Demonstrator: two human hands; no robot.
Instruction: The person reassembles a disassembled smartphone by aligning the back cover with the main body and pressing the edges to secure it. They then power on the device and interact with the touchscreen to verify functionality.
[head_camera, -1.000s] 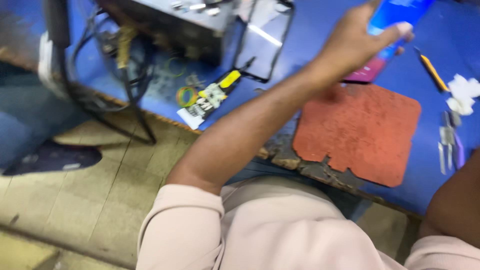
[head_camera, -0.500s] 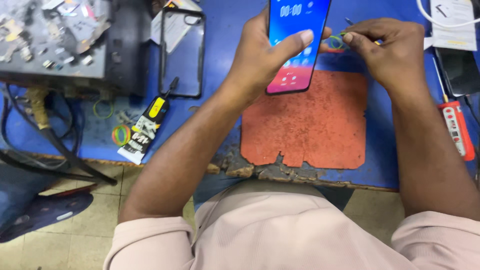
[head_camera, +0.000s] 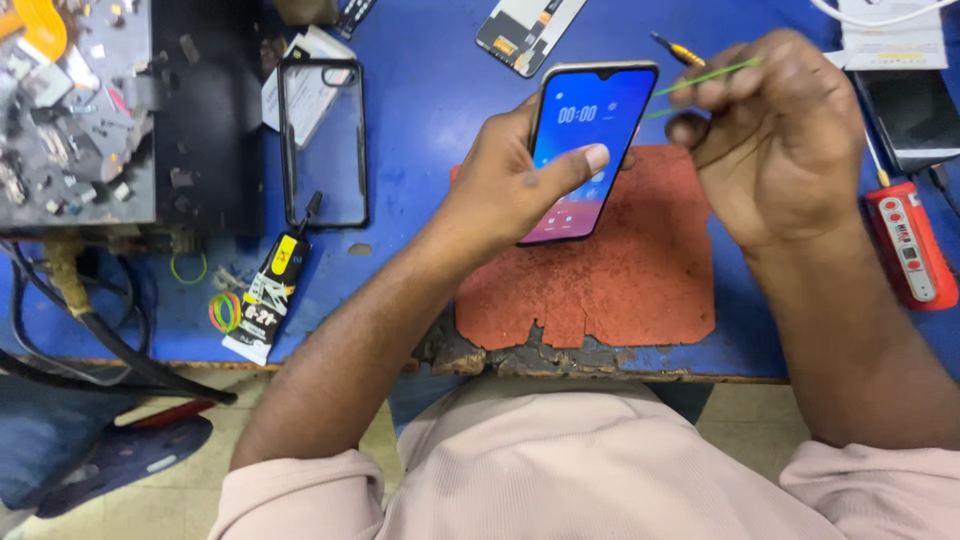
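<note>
One view only, from the head camera, looking down on a blue desk.

Item 1: smartphone, lit screen showing a blue-to-pink display, held upright-tilted above the desk in the left hand. Four fingers are wrapped behind the body and the thumb is laid across the front glass, so the hand is closed on the phone.

Item 2: thin green band, stretched taut near the phone's upper right corner, pinched in the right hand. The fingers are curled narrow around it; the thumb is tucked beneath.

Item 3: worn red-brown mat, lying flat on the desk under both hands, its near edge ragged and crumbled.

Item 4: clear phone case with black rim, lying flat to the left of the left hand, well apart from it.

Item 5: black and yellow glue tube, lying just below the case, with coloured rubber bands beside it.

Item 6: black tray of loose parts, at the far left of the desk, cables hanging below it.

Item 7: red handheld tool, at the right edge, near the right wrist.

Item 8: dark phone, lying face up beyond the red tool.

Item 9: detached display panel, at the top edge of the desk.
</note>
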